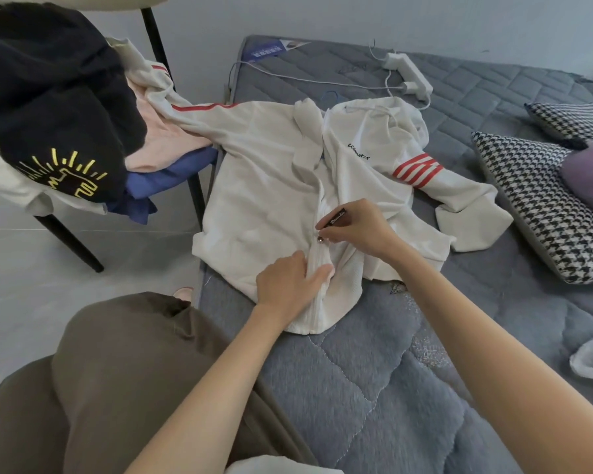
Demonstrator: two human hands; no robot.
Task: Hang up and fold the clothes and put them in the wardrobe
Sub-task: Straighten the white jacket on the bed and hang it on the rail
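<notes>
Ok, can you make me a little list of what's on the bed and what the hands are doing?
place: grey quilted mattress
garment: white jacket with red stripes, lying front up
zip: closed near the hem, open above the hands
left hand: holds the jacket beside the zip, near the hem
right hand: pinches the black zipper pull
chair: piled with clothes, black garment on top
also there: houndstooth pillows, white power strip

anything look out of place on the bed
A power strip lies on the mattress just past the jacket, an odd spot for it. One jacket sleeve trails off the edge onto the chair's clothes pile.
</notes>
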